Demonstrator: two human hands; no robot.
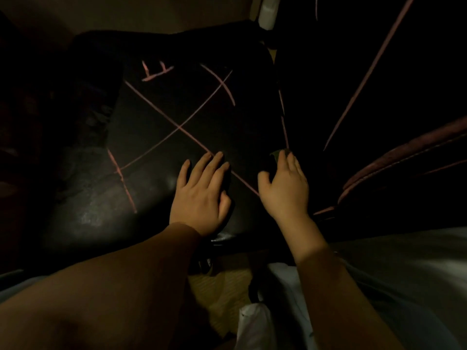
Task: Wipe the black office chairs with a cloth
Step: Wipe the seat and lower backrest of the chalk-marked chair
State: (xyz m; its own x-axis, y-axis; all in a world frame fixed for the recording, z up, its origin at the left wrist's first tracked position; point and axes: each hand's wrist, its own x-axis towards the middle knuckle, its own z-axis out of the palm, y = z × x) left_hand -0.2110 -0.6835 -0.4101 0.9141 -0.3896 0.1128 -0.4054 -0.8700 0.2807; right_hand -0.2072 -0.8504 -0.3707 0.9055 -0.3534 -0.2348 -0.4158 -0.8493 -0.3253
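Note:
A black office chair seat [156, 157] fills the middle of the view, marked with crossing pink chalk lines [179, 127]. My left hand [202, 195] lies flat on the seat's near part, fingers straight and spread, beside one diagonal line. My right hand [285, 188] is at the seat's right edge and holds a dark cloth [274, 157] bunched between thumb and fingers. The cloth touches the seat where a pink line runs under the hand. Most of the cloth is hidden by my fingers.
A second black surface with long pink lines [366, 72] stands to the right, with a curved dark padded edge [404, 157] beside it. A white object [267, 11] shows at the top. Light fabric [404, 274] and a white bag [255, 324] lie near my arms.

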